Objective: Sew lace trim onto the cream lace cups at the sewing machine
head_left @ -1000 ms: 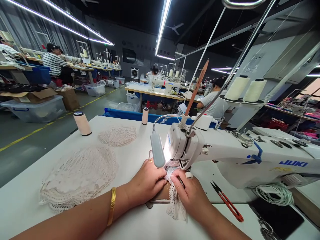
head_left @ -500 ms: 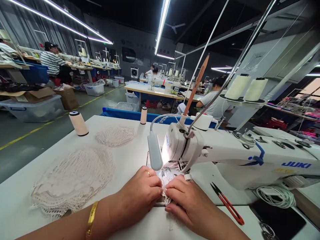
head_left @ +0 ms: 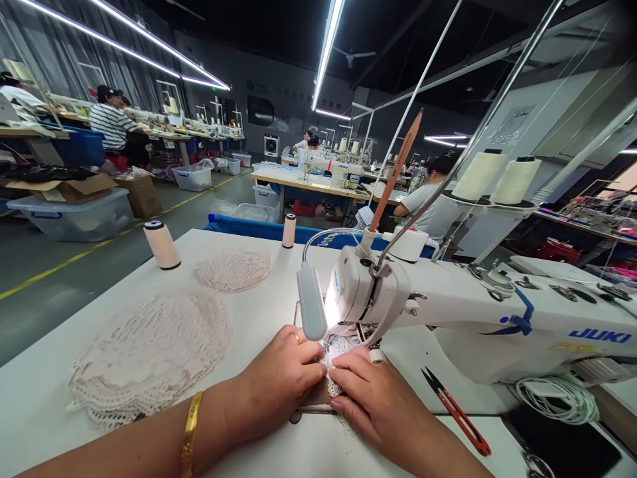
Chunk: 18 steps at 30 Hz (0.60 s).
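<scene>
My left hand (head_left: 283, 378) and my right hand (head_left: 379, 397) lie side by side on the white table (head_left: 259, 312), pressing a strip of white lace (head_left: 334, 350) flat just in front of the needle of the white JUKI sewing machine (head_left: 448, 312). The fingertips of both hands pinch the lace between them. A gold bangle (head_left: 188, 435) sits on my left wrist, and a ring on a left finger. The machine's lamp (head_left: 310, 311) lights the lace. Most of the lace is hidden under my hands.
A pile of cream lace pieces (head_left: 149, 355) lies to the left, a smaller one (head_left: 233, 270) beyond it. Two thread cones (head_left: 161, 245) (head_left: 288, 231) stand at the far edge. Red-handled thread snips (head_left: 455, 411) lie to the right, beside a coiled white cord (head_left: 557, 400). Other people sit at machines behind.
A second ago my right hand held a loose hanging length of lace near the table edge; both hands have since closed in and flattened it under the needle. The view shifted slightly.
</scene>
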Motion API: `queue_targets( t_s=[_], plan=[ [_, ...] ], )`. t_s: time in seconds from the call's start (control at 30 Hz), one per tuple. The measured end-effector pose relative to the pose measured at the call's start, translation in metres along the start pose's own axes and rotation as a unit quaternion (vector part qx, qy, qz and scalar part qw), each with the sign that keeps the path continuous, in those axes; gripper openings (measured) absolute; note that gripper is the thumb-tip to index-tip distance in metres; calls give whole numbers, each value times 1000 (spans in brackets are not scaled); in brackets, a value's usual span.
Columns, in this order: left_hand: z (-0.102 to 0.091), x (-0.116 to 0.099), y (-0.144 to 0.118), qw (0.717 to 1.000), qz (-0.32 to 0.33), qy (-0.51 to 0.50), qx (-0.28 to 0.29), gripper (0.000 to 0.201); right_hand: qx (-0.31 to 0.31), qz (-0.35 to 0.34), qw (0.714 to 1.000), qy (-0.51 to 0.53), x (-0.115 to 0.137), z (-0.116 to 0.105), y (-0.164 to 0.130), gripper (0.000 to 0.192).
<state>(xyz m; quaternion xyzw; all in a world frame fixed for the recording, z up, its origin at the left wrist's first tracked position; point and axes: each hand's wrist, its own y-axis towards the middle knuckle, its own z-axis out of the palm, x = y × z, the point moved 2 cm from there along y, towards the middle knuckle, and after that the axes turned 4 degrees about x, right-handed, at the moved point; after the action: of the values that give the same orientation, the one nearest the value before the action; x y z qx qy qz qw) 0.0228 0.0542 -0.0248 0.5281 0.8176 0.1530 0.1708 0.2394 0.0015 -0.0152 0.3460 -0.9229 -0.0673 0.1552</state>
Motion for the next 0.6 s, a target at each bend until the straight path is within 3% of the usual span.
queue_targets(
  t_s=[0.2,0.6],
  plan=[
    [0,-1,-1,1000,7,-22,2,17,-8,-13,1000,6,-1,3,1,17],
    [0,3,5,999,-4,17,-28,18,-11,25,999,-23,-6,6,4,14]
  ],
)
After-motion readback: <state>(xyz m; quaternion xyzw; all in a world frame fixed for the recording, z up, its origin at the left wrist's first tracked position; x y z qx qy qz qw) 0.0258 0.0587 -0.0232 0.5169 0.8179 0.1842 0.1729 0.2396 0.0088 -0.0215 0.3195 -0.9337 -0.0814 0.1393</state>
